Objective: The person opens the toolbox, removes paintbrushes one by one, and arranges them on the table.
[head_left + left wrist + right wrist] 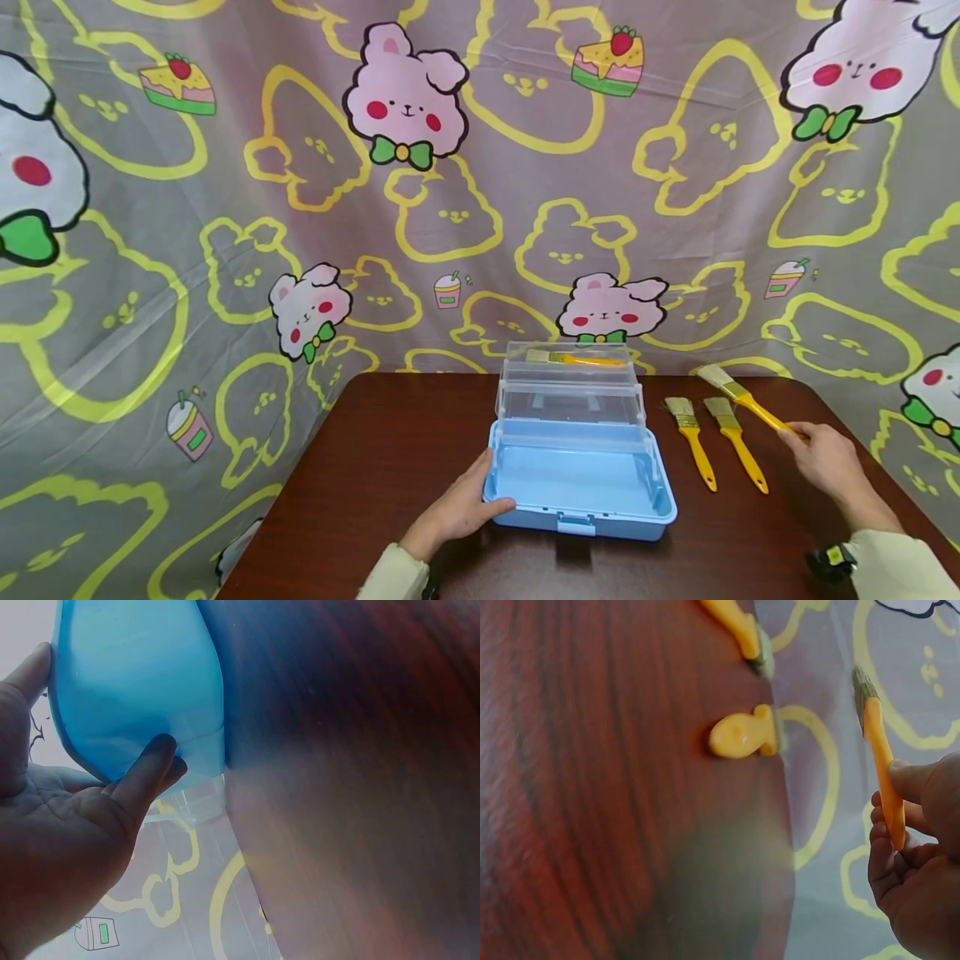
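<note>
A light blue toolbox (577,483) with raised clear trays (568,392) stands open on the table. My left hand (467,504) holds its left front corner, thumb by the front rim and fingers against the outer side wall, seen close in the left wrist view. A paintbrush (592,361) lies in the top clear tray. To the right of the box, my right hand (825,462) pinches the yellow handle end of another paintbrush (881,757), bristles pointing away and raised off the table. Two more paintbrushes, one nearer the box (697,450) and one beside it (738,446), lie on the table.
The dark brown table (390,467) ends at the back against a grey patterned curtain (480,208), which hangs at both sides too. A latch (576,525) sits on the box's front wall.
</note>
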`<state>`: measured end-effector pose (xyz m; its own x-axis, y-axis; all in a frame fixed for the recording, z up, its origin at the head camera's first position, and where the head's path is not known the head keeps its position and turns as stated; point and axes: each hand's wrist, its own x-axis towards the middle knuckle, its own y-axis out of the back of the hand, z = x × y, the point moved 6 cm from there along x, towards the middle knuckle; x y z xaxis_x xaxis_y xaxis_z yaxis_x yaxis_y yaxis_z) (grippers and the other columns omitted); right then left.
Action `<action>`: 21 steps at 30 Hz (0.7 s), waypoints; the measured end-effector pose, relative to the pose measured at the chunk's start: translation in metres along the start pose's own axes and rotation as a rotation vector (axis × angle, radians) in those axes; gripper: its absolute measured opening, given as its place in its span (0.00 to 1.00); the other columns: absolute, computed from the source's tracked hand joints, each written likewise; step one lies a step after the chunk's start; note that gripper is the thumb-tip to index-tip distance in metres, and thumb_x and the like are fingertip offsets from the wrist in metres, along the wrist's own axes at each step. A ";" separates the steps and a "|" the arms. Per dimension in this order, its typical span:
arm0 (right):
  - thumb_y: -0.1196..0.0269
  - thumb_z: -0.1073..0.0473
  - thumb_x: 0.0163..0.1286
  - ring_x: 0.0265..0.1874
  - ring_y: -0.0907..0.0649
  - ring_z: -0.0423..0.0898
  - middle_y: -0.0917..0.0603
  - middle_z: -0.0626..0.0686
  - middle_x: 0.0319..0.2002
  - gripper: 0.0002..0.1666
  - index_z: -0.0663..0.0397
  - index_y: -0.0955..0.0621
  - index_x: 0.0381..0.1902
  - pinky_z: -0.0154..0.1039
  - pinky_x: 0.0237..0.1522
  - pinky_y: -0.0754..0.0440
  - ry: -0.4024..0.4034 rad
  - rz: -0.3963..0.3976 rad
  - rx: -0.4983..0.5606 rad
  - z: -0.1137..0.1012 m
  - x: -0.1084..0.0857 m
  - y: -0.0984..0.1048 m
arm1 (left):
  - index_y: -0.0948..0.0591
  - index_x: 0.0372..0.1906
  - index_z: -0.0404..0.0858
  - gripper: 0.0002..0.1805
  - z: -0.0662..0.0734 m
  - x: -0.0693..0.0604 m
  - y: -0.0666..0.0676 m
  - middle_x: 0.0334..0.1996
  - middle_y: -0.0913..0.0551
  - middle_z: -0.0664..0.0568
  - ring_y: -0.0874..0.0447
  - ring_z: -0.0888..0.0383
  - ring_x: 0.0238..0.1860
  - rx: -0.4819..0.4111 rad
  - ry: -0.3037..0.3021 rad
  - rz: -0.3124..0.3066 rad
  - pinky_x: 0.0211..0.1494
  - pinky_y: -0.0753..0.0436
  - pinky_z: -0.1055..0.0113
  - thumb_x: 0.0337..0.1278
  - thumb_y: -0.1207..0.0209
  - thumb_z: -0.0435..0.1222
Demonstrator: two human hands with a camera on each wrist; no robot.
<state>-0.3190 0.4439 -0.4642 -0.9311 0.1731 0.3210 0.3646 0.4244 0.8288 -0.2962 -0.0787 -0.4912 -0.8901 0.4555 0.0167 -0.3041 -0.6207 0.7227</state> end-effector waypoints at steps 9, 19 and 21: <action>0.47 0.56 0.73 0.30 0.25 0.65 0.24 0.76 0.34 0.27 0.85 0.28 0.44 0.54 0.29 0.28 -0.081 -0.038 -0.006 0.025 -0.004 -0.004 | 0.54 0.73 0.29 0.51 0.002 0.000 0.001 0.73 0.52 0.39 0.50 0.48 0.71 -0.013 -0.017 0.014 0.67 0.42 0.49 0.58 0.39 0.51; 0.49 0.56 0.74 0.33 0.25 0.67 0.24 0.77 0.36 0.28 0.86 0.29 0.44 0.57 0.34 0.29 -0.158 -0.078 -0.023 0.045 -0.010 -0.007 | 0.54 0.73 0.30 0.51 0.003 -0.001 0.002 0.73 0.52 0.40 0.50 0.47 0.71 -0.022 -0.009 0.007 0.67 0.42 0.48 0.58 0.40 0.51; 0.49 0.57 0.74 0.32 0.25 0.66 0.24 0.76 0.35 0.27 0.86 0.29 0.44 0.55 0.33 0.29 -0.182 -0.095 -0.023 0.048 -0.011 -0.008 | 0.54 0.73 0.30 0.51 0.003 -0.001 0.002 0.73 0.52 0.39 0.50 0.47 0.71 -0.022 -0.007 0.007 0.67 0.42 0.48 0.58 0.40 0.51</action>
<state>-0.3112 0.4813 -0.4960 -0.9438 0.2922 0.1543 0.2730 0.4264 0.8624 -0.2946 -0.0789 -0.4881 -0.8899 0.4554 0.0266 -0.3052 -0.6376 0.7073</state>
